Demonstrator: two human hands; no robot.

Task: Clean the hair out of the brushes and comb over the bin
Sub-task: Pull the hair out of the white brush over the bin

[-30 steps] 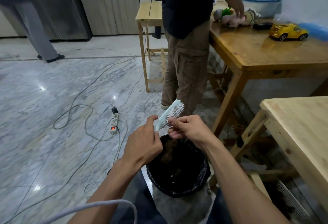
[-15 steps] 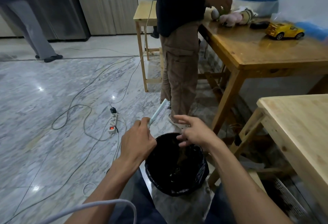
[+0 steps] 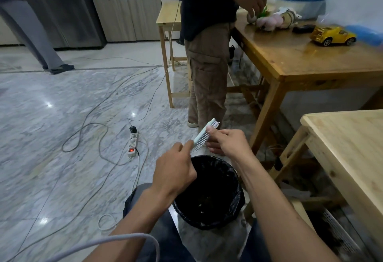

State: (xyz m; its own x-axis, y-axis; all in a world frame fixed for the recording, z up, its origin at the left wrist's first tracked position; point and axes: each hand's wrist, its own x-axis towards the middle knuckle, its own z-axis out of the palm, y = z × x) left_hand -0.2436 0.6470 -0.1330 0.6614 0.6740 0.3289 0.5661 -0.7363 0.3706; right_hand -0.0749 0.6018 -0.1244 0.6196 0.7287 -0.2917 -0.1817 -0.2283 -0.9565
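Brush cleaning over bin

Brush (image 3: 204,135), pale green, white bristles, held above far rim of bin (image 3: 207,195). Left hand (image 3: 174,170) closed around its handle, just over bin's near-left side. Right hand (image 3: 226,142) beyond bin's far rim, thumb and fingers pinched at bristle side of brush head. Bin black-lined, on floor between person's knees. Power strip (image 3: 132,144) lies left of bin, well apart. Pale wooden counter (image 3: 350,154) right of bin.

Yellow toy car (image 3: 333,35) on table (image 3: 294,58); power strip (image 3: 132,144) on floor
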